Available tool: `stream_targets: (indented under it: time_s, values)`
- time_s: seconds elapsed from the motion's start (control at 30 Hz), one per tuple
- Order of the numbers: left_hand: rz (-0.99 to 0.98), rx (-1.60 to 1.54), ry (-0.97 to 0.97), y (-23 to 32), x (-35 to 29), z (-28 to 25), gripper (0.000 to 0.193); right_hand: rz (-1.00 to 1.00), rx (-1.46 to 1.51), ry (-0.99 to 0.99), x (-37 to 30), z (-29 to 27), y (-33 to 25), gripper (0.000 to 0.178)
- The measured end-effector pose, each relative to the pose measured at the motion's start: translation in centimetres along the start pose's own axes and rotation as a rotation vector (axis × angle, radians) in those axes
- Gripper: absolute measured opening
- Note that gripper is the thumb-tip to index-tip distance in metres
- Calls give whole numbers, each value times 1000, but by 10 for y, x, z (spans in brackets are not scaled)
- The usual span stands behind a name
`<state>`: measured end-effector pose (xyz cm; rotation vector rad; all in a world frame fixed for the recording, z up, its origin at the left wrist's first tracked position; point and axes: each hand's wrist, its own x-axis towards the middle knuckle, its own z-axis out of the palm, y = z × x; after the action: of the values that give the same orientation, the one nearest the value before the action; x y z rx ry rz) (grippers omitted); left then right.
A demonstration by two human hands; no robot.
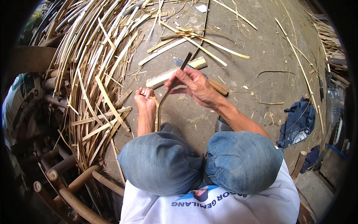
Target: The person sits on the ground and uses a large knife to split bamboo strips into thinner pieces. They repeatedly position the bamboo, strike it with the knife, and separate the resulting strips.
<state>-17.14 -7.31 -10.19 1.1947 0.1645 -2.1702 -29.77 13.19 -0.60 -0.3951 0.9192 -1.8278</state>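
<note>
Both hands clamp one bamboo strip (164,98) at centre — left hand (146,99) low, right hand (194,85) bending it. A big heap of strips (93,74) at nine o'clock suggests much is done; the knife (201,76) lies idle.

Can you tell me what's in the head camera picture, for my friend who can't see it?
A person crouching on a dusty floor bends a thin bamboo strip with both hands: the left hand grips its lower part, the right hand its upper part. A knife and a split bamboo piece lie just beyond, and a big pile of bamboo strips is on the left.
</note>
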Motion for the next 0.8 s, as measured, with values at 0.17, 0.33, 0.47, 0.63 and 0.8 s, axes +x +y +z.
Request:
stream_targets:
  time_s: [0.17, 0.33, 0.47, 0.63, 0.8]
  values:
    - [26, 42, -61, -12, 3, 3, 28, 232, -61, -33, -5, 7, 34, 36]
    - [74, -7, 15, 4, 8, -6, 26, 176, -37, -38, -5, 2, 35, 34]
    - [117, -76, 79, 24, 20, -17, 21, 174, -43, -61, -7, 3, 18, 32]
    - [65, 211, -93, 4, 6, -5, 34, 189, -122, -32, -7, 9, 44, 33]
    - [-347, 886, -543, -19, -79, 20, 62, 6, -160, 27, 7, -2, 20, 33]
